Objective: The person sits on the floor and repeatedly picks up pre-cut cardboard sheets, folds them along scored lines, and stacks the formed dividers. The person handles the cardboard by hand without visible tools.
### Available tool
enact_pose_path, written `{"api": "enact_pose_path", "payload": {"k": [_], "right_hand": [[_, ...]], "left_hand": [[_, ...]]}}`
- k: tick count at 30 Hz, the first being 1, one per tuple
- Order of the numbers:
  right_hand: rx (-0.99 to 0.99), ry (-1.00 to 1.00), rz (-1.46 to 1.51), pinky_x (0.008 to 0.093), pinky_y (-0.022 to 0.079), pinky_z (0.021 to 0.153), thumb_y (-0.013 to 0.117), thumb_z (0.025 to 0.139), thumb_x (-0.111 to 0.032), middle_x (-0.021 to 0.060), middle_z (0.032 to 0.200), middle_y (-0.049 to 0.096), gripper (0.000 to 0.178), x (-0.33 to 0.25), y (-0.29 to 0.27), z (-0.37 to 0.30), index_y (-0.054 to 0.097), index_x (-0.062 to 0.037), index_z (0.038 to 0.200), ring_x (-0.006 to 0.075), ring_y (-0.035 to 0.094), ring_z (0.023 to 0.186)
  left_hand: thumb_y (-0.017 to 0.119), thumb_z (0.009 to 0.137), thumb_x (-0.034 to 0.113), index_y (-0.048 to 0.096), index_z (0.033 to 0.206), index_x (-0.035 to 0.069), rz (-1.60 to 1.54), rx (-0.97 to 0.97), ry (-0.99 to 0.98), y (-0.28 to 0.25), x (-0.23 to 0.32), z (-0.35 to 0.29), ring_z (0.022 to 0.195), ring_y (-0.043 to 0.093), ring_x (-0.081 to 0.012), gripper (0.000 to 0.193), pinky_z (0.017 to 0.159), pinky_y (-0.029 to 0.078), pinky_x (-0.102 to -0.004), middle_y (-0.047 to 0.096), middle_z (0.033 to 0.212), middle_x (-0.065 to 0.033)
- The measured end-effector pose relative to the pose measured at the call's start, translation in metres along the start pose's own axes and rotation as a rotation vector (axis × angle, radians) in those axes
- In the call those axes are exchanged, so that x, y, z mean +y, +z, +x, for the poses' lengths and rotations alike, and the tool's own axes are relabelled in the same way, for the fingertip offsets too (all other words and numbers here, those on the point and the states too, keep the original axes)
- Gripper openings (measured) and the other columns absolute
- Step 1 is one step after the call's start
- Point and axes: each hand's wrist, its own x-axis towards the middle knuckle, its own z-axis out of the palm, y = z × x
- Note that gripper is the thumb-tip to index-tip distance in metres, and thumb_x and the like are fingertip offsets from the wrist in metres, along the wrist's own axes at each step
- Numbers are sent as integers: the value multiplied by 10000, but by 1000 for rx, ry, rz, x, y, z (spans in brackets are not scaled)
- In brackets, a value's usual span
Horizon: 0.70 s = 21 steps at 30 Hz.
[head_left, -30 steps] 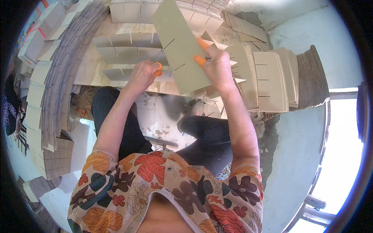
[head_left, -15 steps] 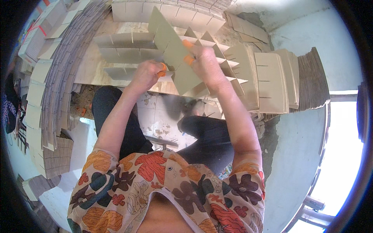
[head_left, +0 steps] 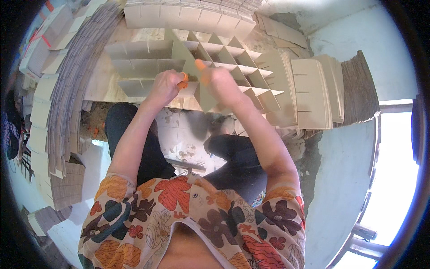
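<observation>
Left hand: fingers drawn together and clamped on the nearest long strip, orange covers on the fingertips. Right hand: slightly blurred, clamped on the cross sheet, similar orange cover at a fingertip.

Cross sheet is pale grey-brown card, tilted on edge, running from far left to near right between the two hands. It crosses the long strips at the left end of the divider grid; whether its slots are fully seated, cannot tell.

Grid stands right of the sheet, in the middle of the surface: interlocked card pieces around diamond-looking cells, pointed tips sticking up. Left of the sheet, two more long strips stand on edge farther off, roughly parallel to the nearest one, slots visible.

Right of the grid: slotted sheets in upright stacks, then a darker stack by the pale blue wall. Far side: a row of long slotted card. Left: a long curving row of stacked card, a white box with a red band beyond.

Below: dark-trousered legs apart, tiled floor between, littered with scraps.
</observation>
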Motion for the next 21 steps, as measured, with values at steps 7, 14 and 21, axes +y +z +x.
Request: {"api": "enact_pose_path", "payload": {"k": [7,14,21], "right_hand": [[6,67,-156,426,516,694,552,746,-32,167,889,614,124,-4,-7,-4,604,-54,856,335,624,838],[587,486,-478,413,505,772,571,786,-99,97,1083,575,309,105,-72,-89,578,-125,1094,282,550,976],[142,1017,-708,472,437,848,739,701,-211,145,1113,538,516,172,-67,-182,499,-32,1120,322,486,1087]], "left_hand": [[715,696,111,646,767,62,6,19,13,-2,6,0,667,584,-316,110,605,456,-413,574,681,-135],[730,709,136,649,867,43,12,-23,-8,-15,17,-2,732,590,-302,201,650,466,-387,605,759,-126],[748,694,162,641,897,17,45,26,21,-18,19,-7,765,582,-296,271,677,466,-389,614,777,-124]]}}
